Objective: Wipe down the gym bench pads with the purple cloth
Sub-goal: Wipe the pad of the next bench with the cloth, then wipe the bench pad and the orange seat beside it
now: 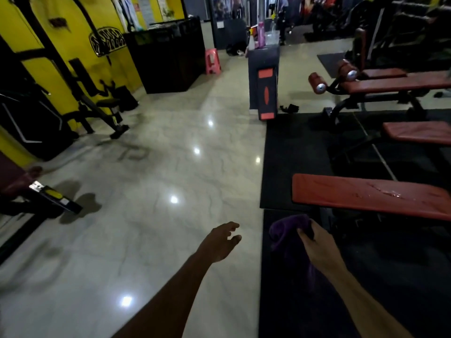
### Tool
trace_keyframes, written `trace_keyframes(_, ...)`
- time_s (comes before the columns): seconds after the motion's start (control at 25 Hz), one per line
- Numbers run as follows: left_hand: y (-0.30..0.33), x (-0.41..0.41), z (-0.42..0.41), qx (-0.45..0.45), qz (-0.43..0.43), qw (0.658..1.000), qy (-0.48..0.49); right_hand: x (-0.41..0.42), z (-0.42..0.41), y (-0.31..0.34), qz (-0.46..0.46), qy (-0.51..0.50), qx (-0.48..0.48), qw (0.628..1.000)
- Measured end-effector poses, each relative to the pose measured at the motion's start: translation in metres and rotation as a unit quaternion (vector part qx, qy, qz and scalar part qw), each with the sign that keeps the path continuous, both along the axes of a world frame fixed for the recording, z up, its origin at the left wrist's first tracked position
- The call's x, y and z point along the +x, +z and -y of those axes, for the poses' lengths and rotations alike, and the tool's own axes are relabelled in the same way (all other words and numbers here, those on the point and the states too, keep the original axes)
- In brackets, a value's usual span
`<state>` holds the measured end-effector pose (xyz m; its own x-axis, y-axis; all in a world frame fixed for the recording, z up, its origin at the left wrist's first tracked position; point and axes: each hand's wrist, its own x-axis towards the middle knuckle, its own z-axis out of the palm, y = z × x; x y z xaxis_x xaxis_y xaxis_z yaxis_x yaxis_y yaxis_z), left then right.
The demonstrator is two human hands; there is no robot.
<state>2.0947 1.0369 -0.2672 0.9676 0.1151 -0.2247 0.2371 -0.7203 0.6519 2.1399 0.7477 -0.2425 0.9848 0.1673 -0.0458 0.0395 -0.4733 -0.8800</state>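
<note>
right hand [314, 242] grips purple cloth [288, 230], partly hidden; left hand [222, 240] empty, fingers spread; bench pad [353, 193] cropped.

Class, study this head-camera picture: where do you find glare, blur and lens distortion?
Head view: ceiling-light glare spots dot the glossy floor; the room is dim, the black mat nearly featureless; the left edge is smeared with blur; wide-angle bending curves the yellow wall; wet sheen shows on the nearest bench pad.

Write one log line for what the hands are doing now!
right hand: grips purple cloth | left hand: open, empty | nearest bench pad: wet patch, unwiped
</note>
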Motion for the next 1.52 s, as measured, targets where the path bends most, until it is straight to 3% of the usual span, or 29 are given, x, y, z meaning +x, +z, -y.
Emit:
trace_keyframes(0.2, -0.002, 0.097, 0.014, 0.004, 0.005, 0.999, -0.04, 0.075, 0.011, 0.001, -0.014, -0.053, 0.043, 0.998)
trace_keyframes(0.56, -0.017, 0.296, 0.136, 0.0, -0.036, 0.981, -0.19, 0.186, 0.126, -0.014, -0.039, -0.198, 0.091, 0.975)
trace_keyframes(0.88, -0.078, 0.39, 0.249, 0.002, -0.125, 0.944, -0.305, 0.208, 0.243, -0.045, -0.098, -0.329, 0.062, 0.937)
trace_keyframes(1.24, -0.104, 0.51, 0.384, 0.012, -0.149, 0.911, -0.384, 0.266, 0.375, -0.049, -0.12, -0.401, 0.015, 0.908)
trace_keyframes(1.52, -0.093, 0.545, 0.536, 0.039, -0.126, 0.866, -0.482, 0.27, 0.48, -0.038, -0.1, -0.47, 0.035, 0.876)
